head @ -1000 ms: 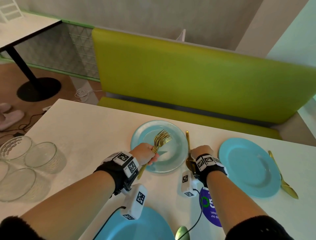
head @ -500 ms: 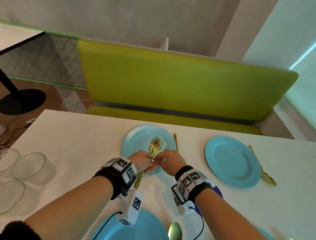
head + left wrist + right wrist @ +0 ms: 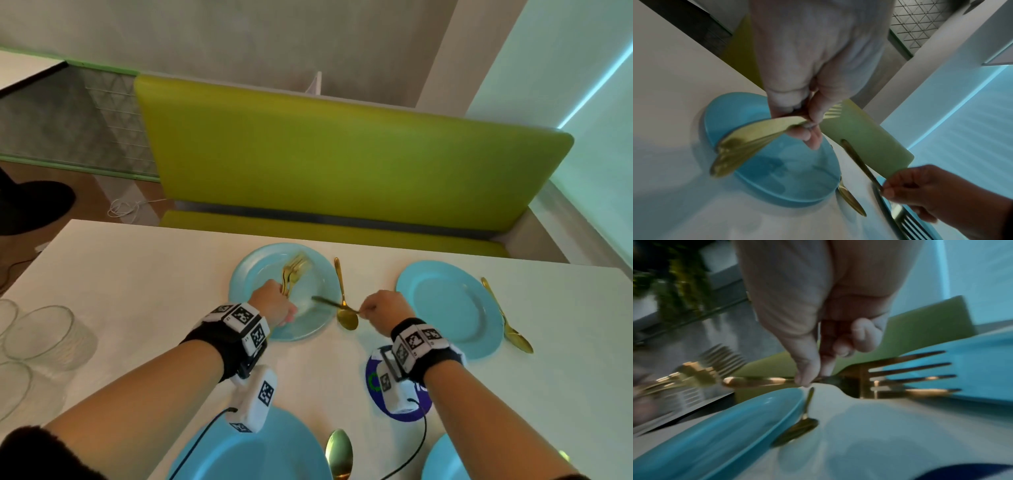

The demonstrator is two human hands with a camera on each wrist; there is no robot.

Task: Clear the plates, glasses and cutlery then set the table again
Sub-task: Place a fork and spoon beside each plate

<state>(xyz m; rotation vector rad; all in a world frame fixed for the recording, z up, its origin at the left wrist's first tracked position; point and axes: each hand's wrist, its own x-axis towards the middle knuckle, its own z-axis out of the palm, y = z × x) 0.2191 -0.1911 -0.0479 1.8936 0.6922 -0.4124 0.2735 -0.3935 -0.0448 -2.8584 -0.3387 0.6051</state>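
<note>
A bundle of gold forks [image 3: 294,274] was gripped in the left hand [image 3: 274,301] above a blue plate [image 3: 260,274], while a single fork [image 3: 869,379] was pinched between right hand [image 3: 387,305] thumb and fingers [image 3: 805,369] beside a table spoon [image 3: 344,305].

Café or diner — green booth bench [image 3: 342,164] (padded), set table [image 3: 137,274].
</note>
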